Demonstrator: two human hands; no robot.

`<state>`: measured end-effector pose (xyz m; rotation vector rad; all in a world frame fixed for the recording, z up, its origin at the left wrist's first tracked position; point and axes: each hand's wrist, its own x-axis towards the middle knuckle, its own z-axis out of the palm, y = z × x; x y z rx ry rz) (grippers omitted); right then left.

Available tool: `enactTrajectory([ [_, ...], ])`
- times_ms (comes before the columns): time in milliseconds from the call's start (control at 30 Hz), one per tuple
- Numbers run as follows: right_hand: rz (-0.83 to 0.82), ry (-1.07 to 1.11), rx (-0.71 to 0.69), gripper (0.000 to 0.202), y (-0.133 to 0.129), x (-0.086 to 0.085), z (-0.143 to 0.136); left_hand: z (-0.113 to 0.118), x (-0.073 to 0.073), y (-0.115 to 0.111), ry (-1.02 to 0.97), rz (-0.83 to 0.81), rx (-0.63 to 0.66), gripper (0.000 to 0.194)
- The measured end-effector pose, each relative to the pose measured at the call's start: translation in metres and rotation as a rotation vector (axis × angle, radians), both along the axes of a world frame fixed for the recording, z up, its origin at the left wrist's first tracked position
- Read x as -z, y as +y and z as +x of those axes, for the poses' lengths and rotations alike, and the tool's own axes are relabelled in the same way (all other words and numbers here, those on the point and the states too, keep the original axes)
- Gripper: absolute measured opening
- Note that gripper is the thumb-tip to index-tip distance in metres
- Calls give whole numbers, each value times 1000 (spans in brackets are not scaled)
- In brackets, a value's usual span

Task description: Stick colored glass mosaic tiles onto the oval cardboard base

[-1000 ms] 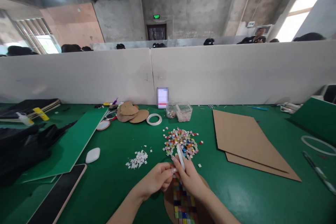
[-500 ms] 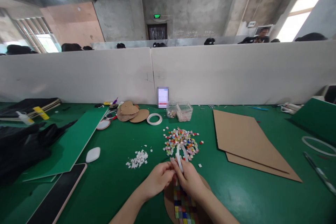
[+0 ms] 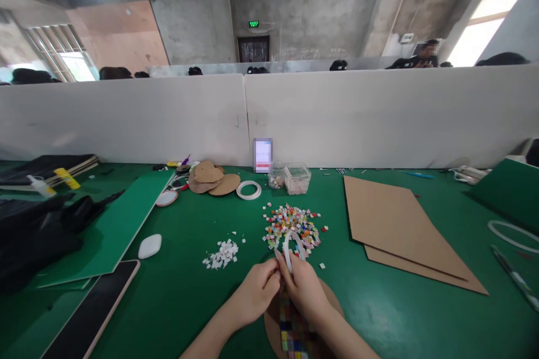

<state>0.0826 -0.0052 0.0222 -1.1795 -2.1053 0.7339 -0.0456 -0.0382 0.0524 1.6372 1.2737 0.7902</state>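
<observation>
My right hand [image 3: 309,291] is closed around a narrow white ring [image 3: 287,247] that looks like a thin roll of tape, its loop standing up past the fingers. My left hand [image 3: 259,291] is closed in a pinch, its fingertips meeting the right fingertips; whatever they pinch is hidden. Below both hands lies a round brown cardboard piece [image 3: 272,325] with rows of coloured mosaic tiles [image 3: 290,342] on it, partly covered by my right hand and forearm. Just beyond the ring spreads a heap of loose coloured tiles [image 3: 290,219].
White tile bits [image 3: 223,255] lie to the left, near a white rounded case [image 3: 150,246]. Behind are cardboard discs [image 3: 225,184], white rings [image 3: 249,190], a clear box [image 3: 297,179] and a propped phone [image 3: 263,154]. Cardboard sheets [image 3: 387,207] lie to the right.
The view has shifted very slightly. My left hand has turned a little, its fingers more curled against the right fingertips. The right hand still grips the white ring.
</observation>
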Motion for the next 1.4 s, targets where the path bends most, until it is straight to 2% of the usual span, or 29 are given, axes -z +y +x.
enactTrajectory([
  [200, -41, 104, 14, 35, 0, 1, 1, 1, 0, -1, -32, -22, -18, 19],
  [433, -98, 191, 49, 37, 0, 5, 0, 0, 2, -1, -170, -178, 21, 20],
  [767, -44, 224, 42, 38, -2, 5, 2, -2, 4, 0, -317, -295, 57, 24],
  [967, -50, 226, -15, 33, -3, -1, 2, -1, 5, 0, -284, -250, 45, 20],
  [1133, -46, 182, 4, 31, -3, -4, 0, -1, 0, -2, -257, -188, 53, 17],
  [1400, -11, 208, 9, 32, -2, -2, 1, -2, 3, -2, -317, -232, 78, 20],
])
